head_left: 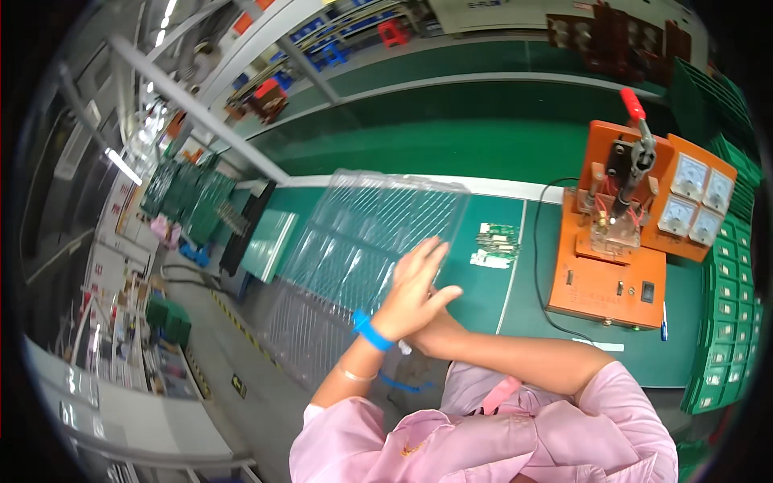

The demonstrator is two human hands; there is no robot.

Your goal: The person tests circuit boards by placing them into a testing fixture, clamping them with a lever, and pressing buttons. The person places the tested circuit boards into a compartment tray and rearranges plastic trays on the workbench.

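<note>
Over the near edge of a clear plastic tray [354, 262] with ribbed slots, my two hands cross. On top is my left hand [415, 290], its fingers stretched forward and the thumb apart, with a blue wrist strap [370, 331] round the wrist. Beneath it lies my right hand [439, 332], its fingers mostly hidden by the left one. No held thing shows in my left hand. Small green circuit boards [497, 244] lie in a group on the green mat, to the right of the tray.
An orange test fixture [604, 278] with a red-handled toggle clamp [640, 133] and several dial meters [690, 177] stands right, its black cable on the mat. Green slotted trays [725, 314] line the right edge. Another clear tray [302, 334] overhangs the bench's left side.
</note>
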